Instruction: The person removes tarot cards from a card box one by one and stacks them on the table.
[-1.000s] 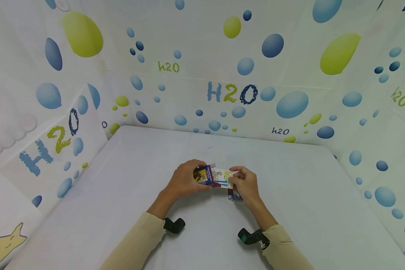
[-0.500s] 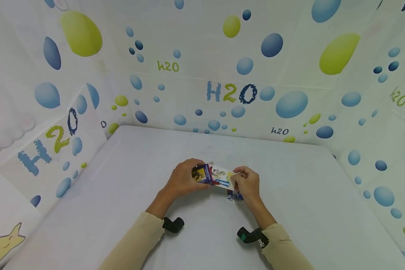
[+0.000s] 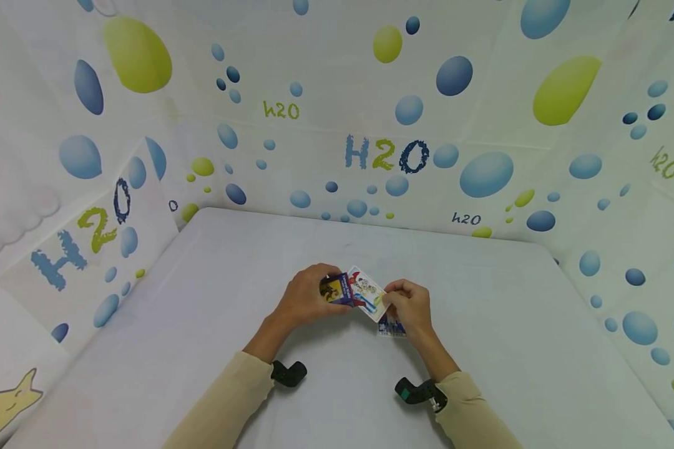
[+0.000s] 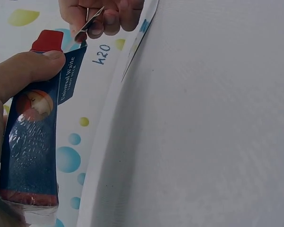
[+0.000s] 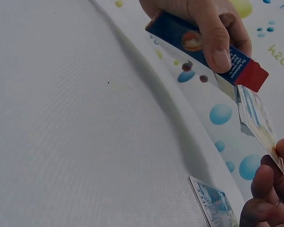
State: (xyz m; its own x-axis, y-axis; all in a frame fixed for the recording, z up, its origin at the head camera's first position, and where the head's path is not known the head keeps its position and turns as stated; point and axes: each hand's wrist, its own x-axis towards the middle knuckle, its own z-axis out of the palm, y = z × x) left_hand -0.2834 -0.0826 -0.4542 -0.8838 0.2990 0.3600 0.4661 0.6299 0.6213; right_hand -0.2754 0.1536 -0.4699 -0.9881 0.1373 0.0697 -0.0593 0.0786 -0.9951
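My left hand [image 3: 303, 293] grips a dark blue tarot card box [image 3: 336, 290], its thumb across the front. The left wrist view shows the lettering "Universal Waite" on the box's side flap [image 4: 68, 78] and a red flap [image 4: 48, 40] standing out at the end. My right hand [image 3: 411, 305] pinches a tarot card [image 3: 367, 293] by its lower right corner. This card slants beside the box's open end, its far corner close to it. In the right wrist view more card edges show behind the front card [image 5: 256, 118]. Below my right hand, partly hidden, lie tarot cards [image 3: 392, 327] on the table.
A white cloth covers the table [image 3: 247, 249]. Behind it and along both sides hang white sheets [image 3: 326, 75] printed with blue and green drops and "H2O". A black wrist camera [image 3: 289, 374] sits on the left wrist, another camera [image 3: 421, 393] on the right.
The card in my right hand has turned from nearly level with the box to a steep slant, its right end lower. More of its face shows. My left hand and the box stay almost still.
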